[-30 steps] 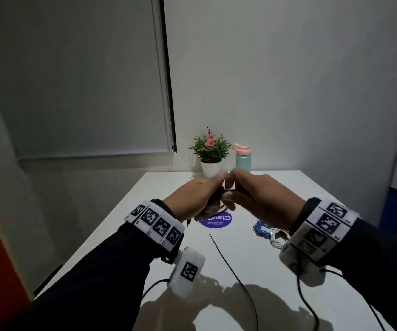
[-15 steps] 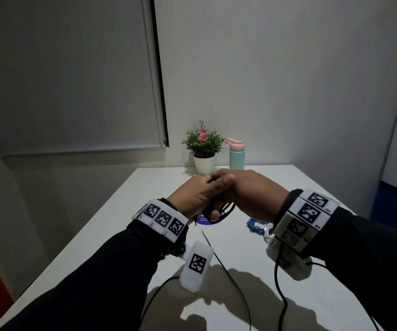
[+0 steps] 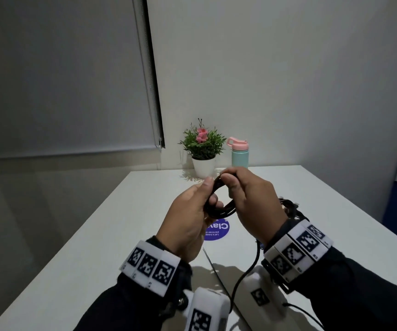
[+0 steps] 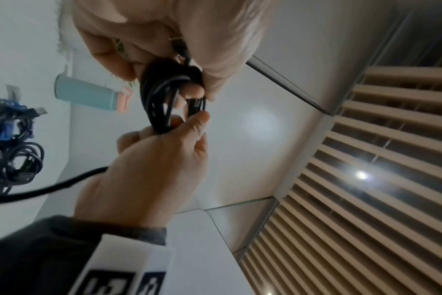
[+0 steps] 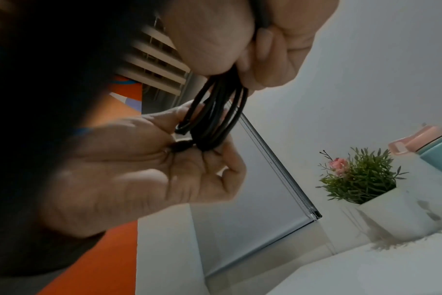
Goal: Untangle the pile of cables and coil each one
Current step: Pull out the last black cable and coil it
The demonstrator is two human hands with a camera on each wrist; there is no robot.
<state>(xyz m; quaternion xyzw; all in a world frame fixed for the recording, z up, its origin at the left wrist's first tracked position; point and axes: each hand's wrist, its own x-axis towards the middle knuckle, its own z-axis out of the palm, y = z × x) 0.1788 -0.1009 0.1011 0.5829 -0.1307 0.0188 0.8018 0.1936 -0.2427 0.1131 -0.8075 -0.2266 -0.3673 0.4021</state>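
A black cable (image 3: 220,206) wound into a small coil of several loops hangs above the white table (image 3: 126,235), held between both hands. My left hand (image 3: 210,192) pinches the coil's left side with thumb and fingers. My right hand (image 3: 229,183) grips its top and right side. In the left wrist view the coil (image 4: 159,103) runs between my left hand (image 4: 177,79) and my right hand (image 4: 189,119). The right wrist view shows the loops (image 5: 215,119) between my right hand (image 5: 240,75) and my left hand (image 5: 202,139). The remaining cable pile (image 3: 289,207) lies behind my right wrist.
A potted plant (image 3: 202,149) and a teal bottle with a pink lid (image 3: 239,154) stand at the table's far edge. A purple round sticker (image 3: 216,231) lies under the hands. A thin black cable (image 3: 216,271) trails toward me. The pile (image 4: 13,155) includes a blue cable (image 4: 5,119).
The hands have stayed together over the sticker and turned the cable. A coil of several loops now shows between them where earlier only pinched fingers showed.
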